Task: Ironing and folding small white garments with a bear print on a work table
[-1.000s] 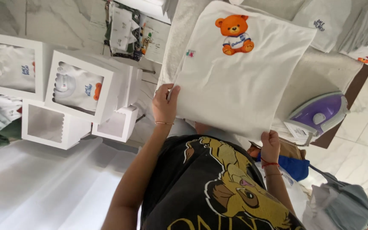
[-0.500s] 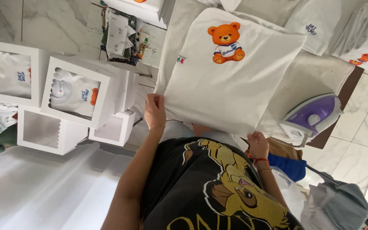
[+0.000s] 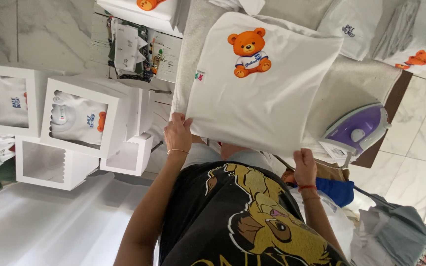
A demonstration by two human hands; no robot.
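Two hands show: the left hand [image 3: 177,132] and the right hand [image 3: 305,166], each pinching one near corner of one white folded cloth with an orange teddy bear print [image 3: 267,88]. One purple and white steam iron [image 3: 356,132] stands beside it on the worktop [image 3: 356,83].

Four white cardboard gift boxes are at the left: two with windows showing folded white garments, one [image 3: 80,118] nearer and one [image 3: 3,106] at the edge, and two empty open ones, a larger [image 3: 50,165] and a smaller [image 3: 126,155].

Beyond, three more folded white printed garments [image 3: 351,29] lie at the far right, and one bear-printed piece [image 3: 144,7] at the top edge.
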